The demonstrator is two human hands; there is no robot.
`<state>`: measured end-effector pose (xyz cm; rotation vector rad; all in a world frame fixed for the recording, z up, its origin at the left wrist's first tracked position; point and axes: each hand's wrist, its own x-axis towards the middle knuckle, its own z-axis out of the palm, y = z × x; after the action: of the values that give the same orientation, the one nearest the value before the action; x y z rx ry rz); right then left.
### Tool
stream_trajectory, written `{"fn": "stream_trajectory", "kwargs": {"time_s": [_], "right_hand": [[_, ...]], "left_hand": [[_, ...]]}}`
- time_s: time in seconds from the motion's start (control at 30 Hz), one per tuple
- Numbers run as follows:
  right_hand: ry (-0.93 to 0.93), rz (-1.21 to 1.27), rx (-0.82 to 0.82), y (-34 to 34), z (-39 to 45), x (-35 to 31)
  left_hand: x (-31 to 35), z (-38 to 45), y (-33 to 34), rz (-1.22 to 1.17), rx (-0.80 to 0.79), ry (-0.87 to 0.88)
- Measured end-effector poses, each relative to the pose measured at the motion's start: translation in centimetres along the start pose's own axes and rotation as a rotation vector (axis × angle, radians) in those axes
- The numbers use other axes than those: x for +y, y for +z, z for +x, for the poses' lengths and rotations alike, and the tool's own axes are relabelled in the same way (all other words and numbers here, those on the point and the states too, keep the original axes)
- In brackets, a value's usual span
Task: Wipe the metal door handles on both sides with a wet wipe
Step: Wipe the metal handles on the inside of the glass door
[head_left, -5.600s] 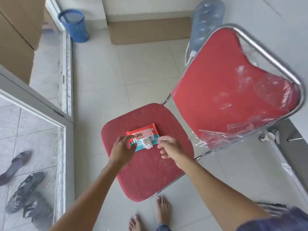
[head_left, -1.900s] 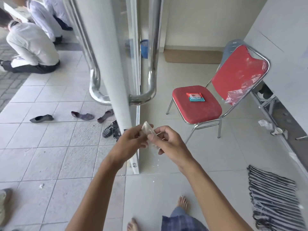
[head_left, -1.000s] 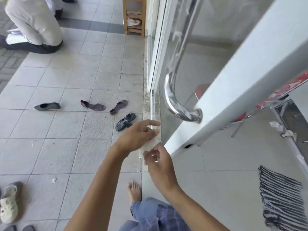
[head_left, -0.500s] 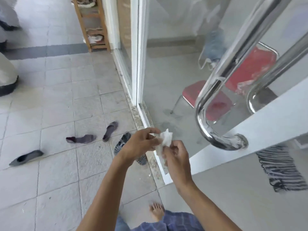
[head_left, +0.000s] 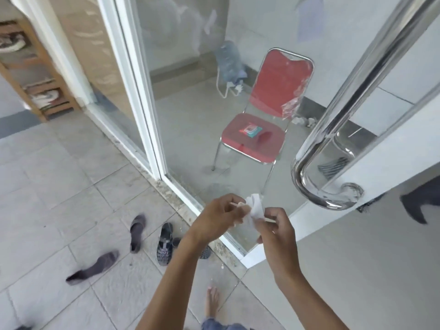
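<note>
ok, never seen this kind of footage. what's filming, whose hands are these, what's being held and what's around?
There is no machine here: a person wears one wide-angle camera on the head, looking forward and down, so the two bare arms coming in from the bottom are their own. The left hand and the right hand both pinch a crumpled white wet wipe between them; it touches nothing else yet. To the right is the curved metal door handle on a white-framed glass door, with a second handle showing through the glass behind it. Through the glass stands a red chair with the wet wipe packet lying on its seat. On the tiled floor at the left lie several shoes and a dark sandal, and the person's bare foot shows at the bottom.
</note>
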<state>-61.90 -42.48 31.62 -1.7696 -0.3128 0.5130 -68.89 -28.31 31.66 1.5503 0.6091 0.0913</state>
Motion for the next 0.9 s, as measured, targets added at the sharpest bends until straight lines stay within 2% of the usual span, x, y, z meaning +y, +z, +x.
{"fn": "stream_trajectory", "kwargs": {"time_s": [0.23,0.43,0.6,0.77,0.9], "right_hand": [[-0.051,0.168,0.057,1.6,2.5,-1.2],[-0.123,0.085,-0.040,4.1,4.6,-2.0],[-0.133,0.072,-0.006,5.3,6.4,-2.7],[-0.102,0.096,0.135,6.1,7.9,-3.8],[-0.082,0.056,0.383,7.0,8.0,-4.0]], "left_hand": [[2.1,3.0,-2.3,0.160,-0.066,0.058],[3.5,5.0,-5.2,0.260,-0.109,0.059],[4.0,7.9,-6.4,0.235,-0.115,0.097],[5.6,11.4,-7.3,0.270,-0.257,0.174],[7.3,13.7,-7.2,0.337,-0.430,0.236]]}}
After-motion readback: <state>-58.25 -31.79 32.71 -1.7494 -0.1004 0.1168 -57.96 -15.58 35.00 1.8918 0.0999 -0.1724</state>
